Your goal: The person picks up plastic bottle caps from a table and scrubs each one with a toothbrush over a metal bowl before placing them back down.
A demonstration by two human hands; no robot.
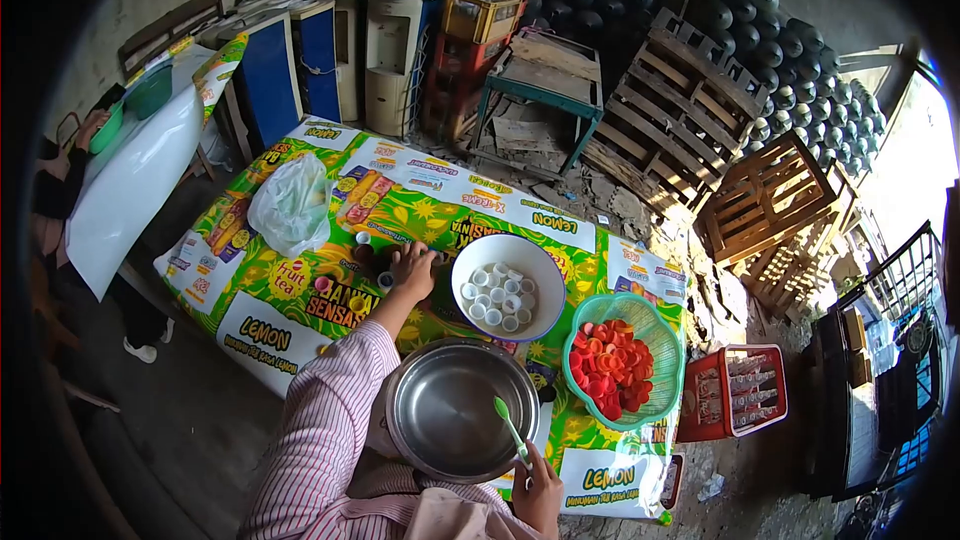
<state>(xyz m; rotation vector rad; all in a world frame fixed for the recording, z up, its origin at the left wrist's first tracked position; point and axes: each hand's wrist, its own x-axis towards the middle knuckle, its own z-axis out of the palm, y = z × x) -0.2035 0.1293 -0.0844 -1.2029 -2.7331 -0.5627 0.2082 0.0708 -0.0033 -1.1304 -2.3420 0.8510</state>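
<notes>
Two hands: toothbrush, perhaps caps.

Shiny metal bowl, glossy printed plastic tablecloth, plastic toothbrush.

Table, printed cover: white bowl, green basket, steel bowl, plastic bag, loose caps.

Single head view, high, looking steeply down over table.
</notes>
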